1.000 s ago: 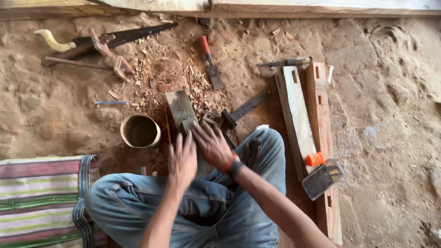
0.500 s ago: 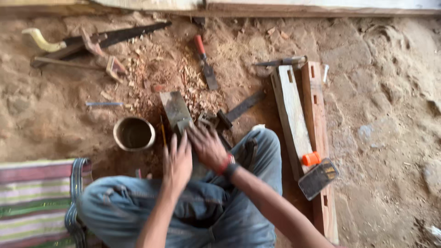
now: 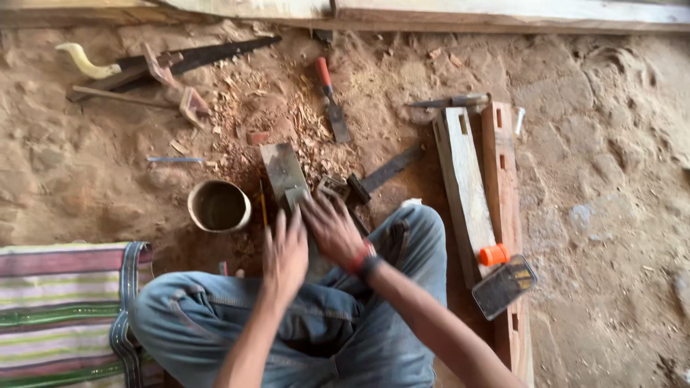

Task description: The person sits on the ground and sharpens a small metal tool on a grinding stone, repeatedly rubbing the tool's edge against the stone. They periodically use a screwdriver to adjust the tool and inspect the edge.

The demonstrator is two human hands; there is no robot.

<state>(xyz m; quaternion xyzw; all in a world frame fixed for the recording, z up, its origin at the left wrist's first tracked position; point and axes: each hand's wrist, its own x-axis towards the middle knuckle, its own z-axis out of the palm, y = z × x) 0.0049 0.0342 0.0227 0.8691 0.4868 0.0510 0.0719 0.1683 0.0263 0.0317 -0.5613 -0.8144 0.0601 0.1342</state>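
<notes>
The flat grey stone lies on the dirt at 12 o'clock from the person's knees. The left hand and right hand rest flat, fingers spread, on its near end, gripping nothing. It looks heavy, stiff and gritty; its long edges offer the surest hold.

Left hand slid a little back along the flat grey stone, right hand drawn slightly toward the knees with it, fingers now more spread, both hands blurred, camera view shifted a touch, round bowl sitting lower in frame
</notes>
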